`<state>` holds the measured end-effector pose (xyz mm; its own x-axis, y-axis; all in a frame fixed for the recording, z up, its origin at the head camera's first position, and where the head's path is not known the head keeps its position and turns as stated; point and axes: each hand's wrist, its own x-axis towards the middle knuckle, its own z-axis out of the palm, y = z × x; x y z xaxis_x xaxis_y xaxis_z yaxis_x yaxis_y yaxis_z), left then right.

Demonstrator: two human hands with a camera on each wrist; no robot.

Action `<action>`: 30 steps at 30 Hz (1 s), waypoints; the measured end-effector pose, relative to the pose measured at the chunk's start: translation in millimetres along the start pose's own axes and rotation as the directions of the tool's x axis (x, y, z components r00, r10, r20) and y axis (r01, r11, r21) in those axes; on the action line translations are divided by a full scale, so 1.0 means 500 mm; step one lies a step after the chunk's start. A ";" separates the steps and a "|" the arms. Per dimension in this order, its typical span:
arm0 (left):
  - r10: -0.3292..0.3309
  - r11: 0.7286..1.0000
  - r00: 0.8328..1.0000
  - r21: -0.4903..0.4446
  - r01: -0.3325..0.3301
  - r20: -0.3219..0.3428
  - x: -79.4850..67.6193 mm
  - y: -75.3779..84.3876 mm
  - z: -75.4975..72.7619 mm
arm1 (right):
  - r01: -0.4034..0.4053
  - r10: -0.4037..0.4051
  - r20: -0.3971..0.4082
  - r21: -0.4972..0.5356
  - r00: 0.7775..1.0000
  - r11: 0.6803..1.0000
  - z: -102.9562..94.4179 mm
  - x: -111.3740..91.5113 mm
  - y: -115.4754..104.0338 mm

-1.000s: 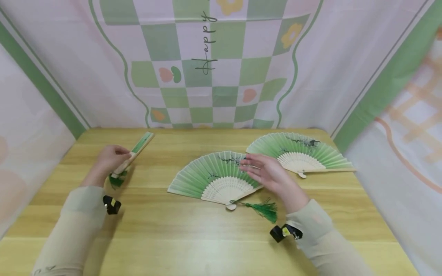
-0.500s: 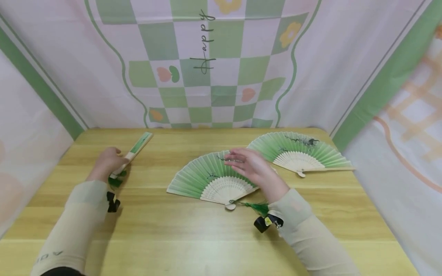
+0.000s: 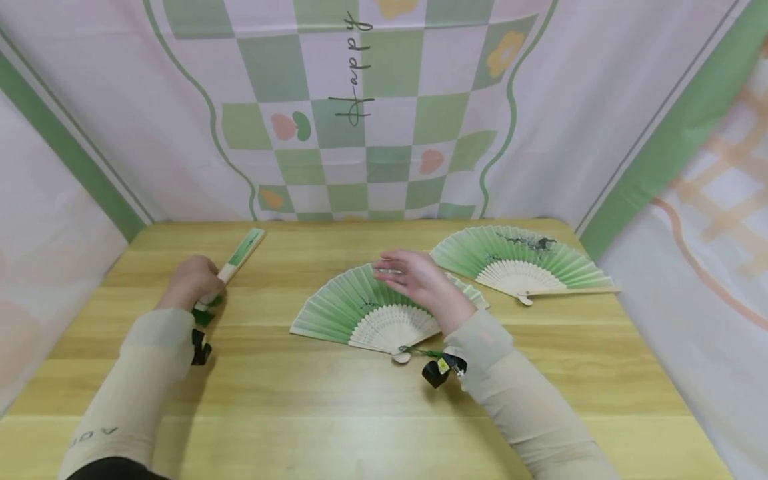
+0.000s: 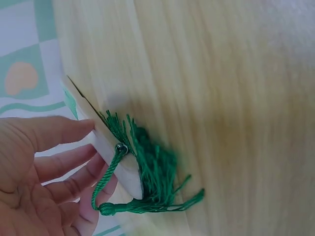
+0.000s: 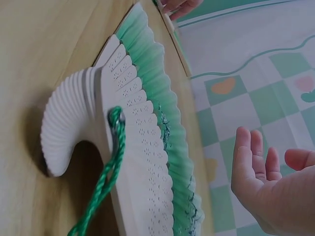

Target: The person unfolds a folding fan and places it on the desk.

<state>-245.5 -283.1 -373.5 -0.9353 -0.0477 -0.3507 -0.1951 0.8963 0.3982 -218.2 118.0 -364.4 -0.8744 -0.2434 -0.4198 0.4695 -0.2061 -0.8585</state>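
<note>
At the left of the table, my left hand [image 3: 189,283] holds a folded hand fan [image 3: 243,253] between thumb and fingers. The left wrist view shows its pale wooden ribs [image 4: 109,149] and a green tassel [image 4: 157,169] hanging at the pivot end. My right hand [image 3: 417,283] is over an open green hand fan [image 3: 339,307] in the middle. Its fingers are loosely bent and hold nothing. In the right wrist view that hand [image 5: 278,194] appears apart from the fan's green leaf and pierced white ribs [image 5: 140,152]. The right forearm covers most of this fan's tassel.
A second open green fan [image 3: 522,257], with a dark branch print, lies at the back right of the wooden table [image 3: 336,413]. A patterned cloth [image 3: 393,120] hangs along the table's back edge. Each wrist carries a small black camera [image 3: 437,372].
My right hand has moved left across the middle fan. The left hand has slid a little with its grip still on the folded fan. The two spread fans have stayed in place.
</note>
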 end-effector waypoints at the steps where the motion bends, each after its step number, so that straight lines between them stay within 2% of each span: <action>1: -0.003 1.000 1.000 0.001 0.003 0.003 0.001 0.000 0.001 | -0.001 0.001 -0.004 -0.003 1.000 1.000 0.002 0.004 0.000; 6: -0.013 1.000 0.999 -0.020 0.014 0.033 0.003 0.002 0.000 | -0.020 0.020 -0.015 -0.012 1.000 1.000 0.014 0.017 0.001; 12: 0.017 0.994 0.998 -0.105 -0.010 0.067 -0.001 -0.005 -0.004 | -0.037 0.037 -0.019 -0.043 0.999 0.998 0.021 0.031 -0.001; 17: 0.043 0.990 0.995 -0.135 -0.030 0.090 -0.003 -0.014 -0.005 | -0.048 0.046 -0.032 -0.058 0.998 0.997 0.029 0.045 -0.007; 21: 0.047 0.978 0.991 -0.208 -0.021 0.122 -0.002 -0.012 -0.006 | -0.056 0.055 -0.034 -0.040 0.998 0.998 0.040 0.056 -0.009; 26: 0.089 0.960 0.984 -0.277 -0.043 0.157 -0.007 0.000 -0.005 | -0.065 0.065 -0.033 -0.012 0.997 0.998 0.055 0.069 -0.004; 30: 0.107 0.935 0.974 -0.354 -0.031 0.199 -0.016 0.012 -0.002 | -0.080 0.080 -0.023 -0.018 0.997 0.997 0.063 0.074 0.003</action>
<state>-239.4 -277.7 -367.2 -0.8732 0.1372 -0.4676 -0.2582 0.6835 0.6827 -246.1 78.7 -371.9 -0.8367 -0.2375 -0.4934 0.5359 -0.1693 -0.8272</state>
